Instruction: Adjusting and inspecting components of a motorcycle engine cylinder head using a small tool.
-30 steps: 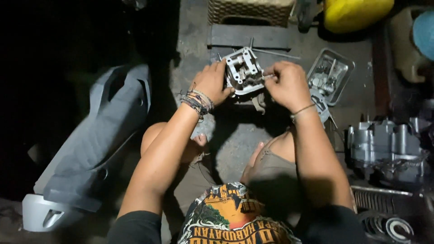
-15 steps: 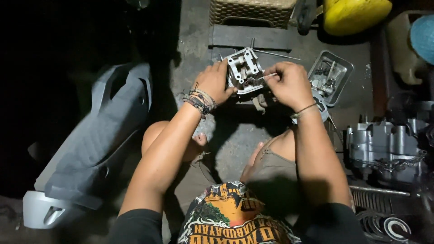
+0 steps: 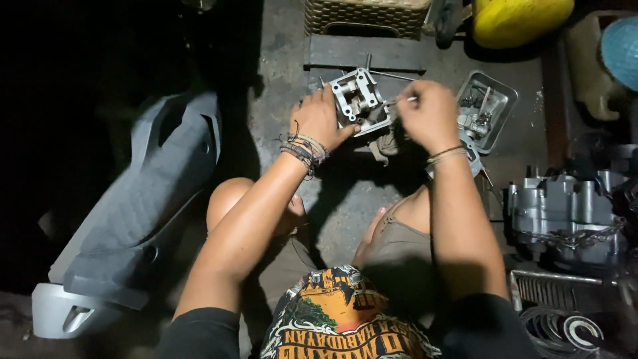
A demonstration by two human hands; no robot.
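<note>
Gripping a grey cast-metal engine part [image 3: 359, 101] from its left edge, the left hand [image 3: 321, 119] has its fingers clenched around the casting and holds it just above the concrete floor [image 3: 345, 199], in front of the person's knees. Right hand [image 3: 428, 113] sits just beside the part's right side, fingers pinched shut on a thin metal rod or tool [image 3: 399, 102] whose tip meets the casting; what kind of tool it is cannot be told. The part looks heavy for its bulk, stiff, hard-edged, probably oily and so a bit slippery; best taken by the thick outer walls, as the left hand does, not by the small posts inside. The thin tool looks light and likely rigid. Metal tray [image 3: 502, 90] with small loose bits lies near the right hand, to its right. Larger engine block [image 3: 565, 213] with a chain stands well apart at the right. Grey plastic body panel [image 3: 139, 206] lies on the floor at the left. Woven basket [image 3: 365, 14] and a yellow rounded thing [image 3: 522, 20] sit at the top, both cut off by the frame. The left side of the scene is nearly black, nothing readable there. The underside of the casting and the right fingertips are hidden, and the tray contents are too small to name. Ringed parts at the bottom right corner are cut off.
</note>
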